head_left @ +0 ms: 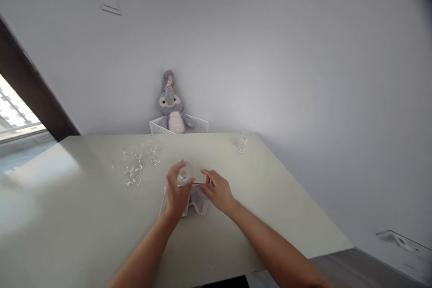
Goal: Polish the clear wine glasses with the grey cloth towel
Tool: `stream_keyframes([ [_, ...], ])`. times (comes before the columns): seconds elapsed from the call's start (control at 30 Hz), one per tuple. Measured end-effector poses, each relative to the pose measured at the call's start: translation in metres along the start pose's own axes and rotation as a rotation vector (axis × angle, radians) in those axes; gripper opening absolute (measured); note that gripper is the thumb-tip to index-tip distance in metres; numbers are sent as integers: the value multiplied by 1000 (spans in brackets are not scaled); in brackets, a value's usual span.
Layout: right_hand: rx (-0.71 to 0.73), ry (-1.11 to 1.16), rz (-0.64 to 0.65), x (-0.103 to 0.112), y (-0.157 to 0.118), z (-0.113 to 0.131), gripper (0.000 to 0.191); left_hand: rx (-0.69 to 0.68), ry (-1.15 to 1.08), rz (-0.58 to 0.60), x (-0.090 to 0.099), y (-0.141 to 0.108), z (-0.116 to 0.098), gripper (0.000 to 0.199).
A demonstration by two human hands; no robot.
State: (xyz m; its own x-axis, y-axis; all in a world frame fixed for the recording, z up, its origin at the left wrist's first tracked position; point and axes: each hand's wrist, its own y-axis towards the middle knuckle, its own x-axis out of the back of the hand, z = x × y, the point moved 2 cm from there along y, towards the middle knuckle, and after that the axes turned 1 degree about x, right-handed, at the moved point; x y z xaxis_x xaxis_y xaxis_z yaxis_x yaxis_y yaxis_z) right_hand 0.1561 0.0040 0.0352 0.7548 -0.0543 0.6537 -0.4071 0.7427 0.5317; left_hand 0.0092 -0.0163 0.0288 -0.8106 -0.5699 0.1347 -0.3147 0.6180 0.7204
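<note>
My left hand (177, 189) is curled round a clear drinking glass (186, 172), its thumb and fingers on opposite sides of the bowl. The glass is tipped so that its round mouth faces me. A pale grey-white cloth (200, 202) spreads below and between both hands, partly hidden by the left one. At the cloth's upper edge is my right hand (218, 189), thumb on the edge and index finger stretched toward the glass. Its other fingers are bent inward.
Several clear stemmed glasses (134, 168) stand at the left on the pale table (101, 229). Another glass (243, 141) stands near the back right corner. Behind the table's far edge, a grey plush toy (171, 103) sits in a white perforated basket (199, 125) against the wall.
</note>
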Motion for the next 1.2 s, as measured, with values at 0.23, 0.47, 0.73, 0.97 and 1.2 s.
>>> stream_keyframes([
  [0.23, -297, -88, 21, -5, 10, -41, 22, -62, 87, 353, -26, -25, -10, 64],
  [0.47, -832, -346, -139, 71, 32, -147, 37, 537, -135, 104, -15, -14, 26, 40],
  [0.73, -989, -394, -86, 77, 29, -194, 36, 722, -268, 67, -19, -18, 41, 32],
  [0.97, -934, -394, 43, 87, 24, -197, 32, 745, -459, -129, -1, -6, 42, 29],
  [1.2, -794, -330, 99, 100, -3, -169, 19, 1086, -919, -541, 20, 43, 76, 32],
])
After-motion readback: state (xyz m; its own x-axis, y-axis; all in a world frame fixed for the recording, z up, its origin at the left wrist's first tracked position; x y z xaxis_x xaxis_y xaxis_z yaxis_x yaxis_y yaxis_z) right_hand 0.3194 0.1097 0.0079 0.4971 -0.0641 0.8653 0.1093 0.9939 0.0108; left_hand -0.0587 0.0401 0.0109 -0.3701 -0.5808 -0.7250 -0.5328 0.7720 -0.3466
